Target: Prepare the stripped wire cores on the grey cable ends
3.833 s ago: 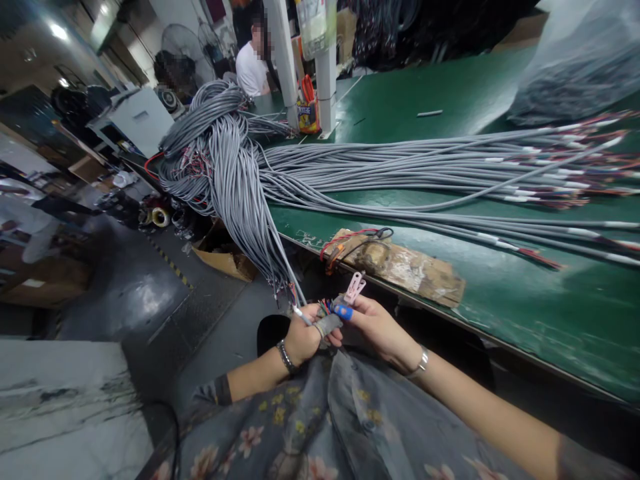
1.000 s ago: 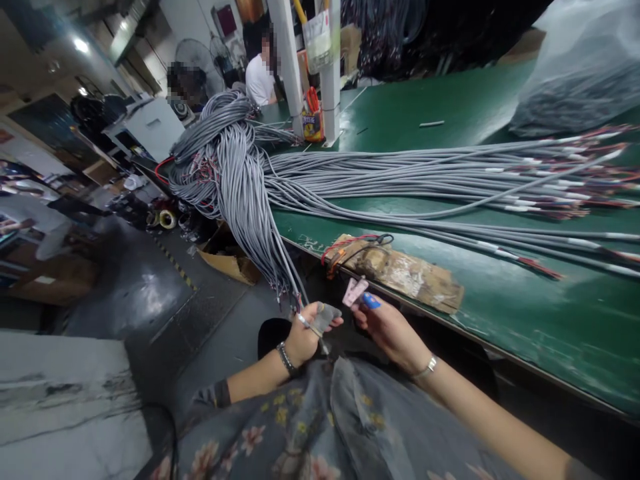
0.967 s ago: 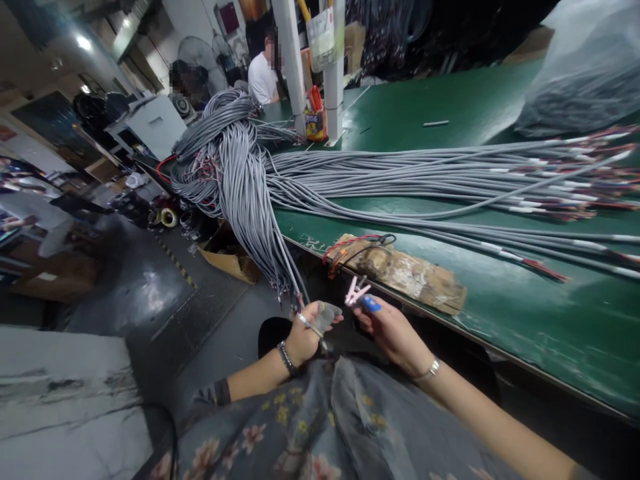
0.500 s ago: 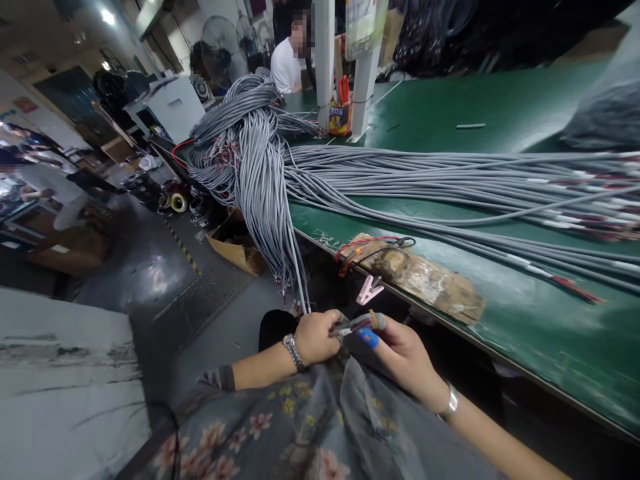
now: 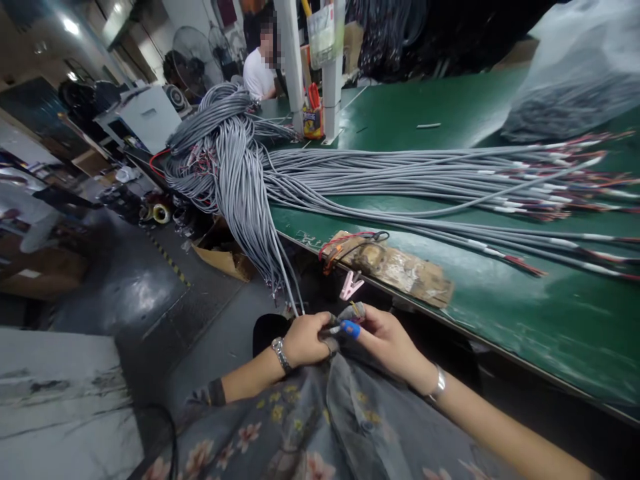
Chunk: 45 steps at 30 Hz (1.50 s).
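Note:
My left hand point(image 5: 307, 340) is closed around the end of a grey cable point(image 5: 296, 293) that runs up to the big bundle on the table edge. Its fingertips meet those of my right hand point(image 5: 393, 343) just above my lap. The right thumb wears blue tape point(image 5: 351, 328), and a grey cover with a yellow band wraps the forefinger. Thumb and forefinger pinch the cable's thin wires, mostly hidden between the fingers. A pink clip point(image 5: 351, 285) juts from the table edge just beyond my hands.
Grey cables point(image 5: 240, 167) are heaped on the green table point(image 5: 480, 257), with stripped ends fanned rightward. A taped cardboard piece point(image 5: 410, 273) lies at the front edge. Behind are a post point(image 5: 290, 60), a plastic bag point(image 5: 575, 80) and a seated person point(image 5: 259, 73). An open carton point(image 5: 223, 257) stands below.
The view has swung right, so the scene sits further left. My right thumb and forefinger have closed in toward my left hand, covering wires that showed between them before.

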### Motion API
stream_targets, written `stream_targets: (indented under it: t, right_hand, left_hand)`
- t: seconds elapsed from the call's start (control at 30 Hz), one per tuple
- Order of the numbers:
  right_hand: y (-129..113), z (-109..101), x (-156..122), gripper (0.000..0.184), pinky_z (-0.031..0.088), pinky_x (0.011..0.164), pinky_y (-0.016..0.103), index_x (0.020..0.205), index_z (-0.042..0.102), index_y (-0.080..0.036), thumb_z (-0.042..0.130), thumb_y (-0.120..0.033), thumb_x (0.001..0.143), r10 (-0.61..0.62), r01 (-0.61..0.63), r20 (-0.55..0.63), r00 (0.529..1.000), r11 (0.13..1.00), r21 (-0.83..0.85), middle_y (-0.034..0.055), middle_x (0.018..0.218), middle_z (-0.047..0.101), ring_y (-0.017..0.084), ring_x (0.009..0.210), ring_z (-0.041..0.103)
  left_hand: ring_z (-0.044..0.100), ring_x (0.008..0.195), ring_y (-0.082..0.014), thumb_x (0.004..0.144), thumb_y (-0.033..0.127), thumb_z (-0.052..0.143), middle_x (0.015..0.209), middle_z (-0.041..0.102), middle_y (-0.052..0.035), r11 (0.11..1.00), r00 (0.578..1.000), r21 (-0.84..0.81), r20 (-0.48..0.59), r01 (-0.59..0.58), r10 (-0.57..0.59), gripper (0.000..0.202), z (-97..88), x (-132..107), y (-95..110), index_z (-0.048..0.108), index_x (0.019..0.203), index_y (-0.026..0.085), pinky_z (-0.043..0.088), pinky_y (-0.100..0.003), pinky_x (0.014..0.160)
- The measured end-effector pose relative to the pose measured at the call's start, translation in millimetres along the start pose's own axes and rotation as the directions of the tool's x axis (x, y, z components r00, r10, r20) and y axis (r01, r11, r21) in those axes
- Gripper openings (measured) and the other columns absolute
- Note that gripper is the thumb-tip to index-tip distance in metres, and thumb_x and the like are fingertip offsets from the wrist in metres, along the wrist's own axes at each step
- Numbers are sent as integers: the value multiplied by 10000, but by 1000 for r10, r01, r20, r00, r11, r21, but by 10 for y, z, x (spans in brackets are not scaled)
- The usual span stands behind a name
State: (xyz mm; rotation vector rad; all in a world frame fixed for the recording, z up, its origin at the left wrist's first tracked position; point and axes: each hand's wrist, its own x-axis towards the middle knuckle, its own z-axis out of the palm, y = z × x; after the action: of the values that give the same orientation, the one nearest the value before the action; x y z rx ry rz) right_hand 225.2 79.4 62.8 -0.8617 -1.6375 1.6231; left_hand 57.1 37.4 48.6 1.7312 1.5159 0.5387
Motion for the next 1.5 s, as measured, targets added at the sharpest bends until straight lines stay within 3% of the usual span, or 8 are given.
stream_targets:
  t: [0.13,0.27,0.4,0.53,0.73,1.1,1.3,1.5]
  right_hand:
    - [37,-42,81,296,459,573,276,670,629,-200,754,-464,624,69,-70,9,998,992,104,-2,611,610,148,574,536]
    - [103,-55,82,359,446,546,264,665,608,-196,754,-517,598,176,-157,-75,981,964,216,-6,607,602,125,540,507]
    - [148,-27,37,375,363,435,233,681,593,-198,726,-543,620,217,-200,-50,975,953,227,-33,528,532,91,448,406]
    - [148,-13,41,331,420,510,252,674,585,-202,739,-490,622,170,-157,-60,984,972,176,-12,595,580,121,528,483]
    - [134,-37,81,293,437,549,261,682,599,-196,734,-453,639,142,-138,-22,990,983,119,-4,626,598,131,561,505]
    - [152,-46,84,350,431,520,255,656,585,-202,784,-475,564,231,-221,-28,972,953,207,-18,591,598,127,536,515]
    - [164,-50,48,370,387,467,234,684,602,-197,771,-505,570,278,-258,-17,960,912,320,-35,552,571,95,475,454]
    - [162,-16,71,332,382,483,242,590,592,-189,795,-449,550,218,-209,-39,975,964,164,-35,528,547,104,489,448]
  left_hand:
    - [580,613,-138,739,513,597,710,651,-40,873,999,-487,41,9,13,355,-38,4,91,595,734,158,448,-235,584]
    - [546,457,-109,704,566,620,534,601,-23,786,991,-605,42,127,-128,418,-34,10,141,545,628,162,374,-195,422]
    - [559,444,-112,658,517,685,501,598,-8,756,976,-631,14,177,-217,373,21,10,150,569,645,162,389,-193,421]
    - [578,463,-122,561,466,766,514,612,-5,724,964,-655,26,216,-265,368,57,33,155,571,613,158,448,-221,478]
    - [549,421,-104,537,452,778,488,608,-6,687,953,-666,145,292,-264,382,0,66,144,546,598,155,409,-196,431]
    - [553,426,-101,487,461,803,529,601,22,645,952,-704,163,297,-260,461,40,79,159,525,708,167,427,-198,421]
    - [554,416,-101,627,501,701,552,596,10,699,956,-661,106,274,-275,387,83,73,127,518,694,167,360,-172,368]
    - [594,548,-122,695,327,664,620,646,-14,851,987,-500,103,158,-122,178,114,33,31,592,704,165,451,-216,532]
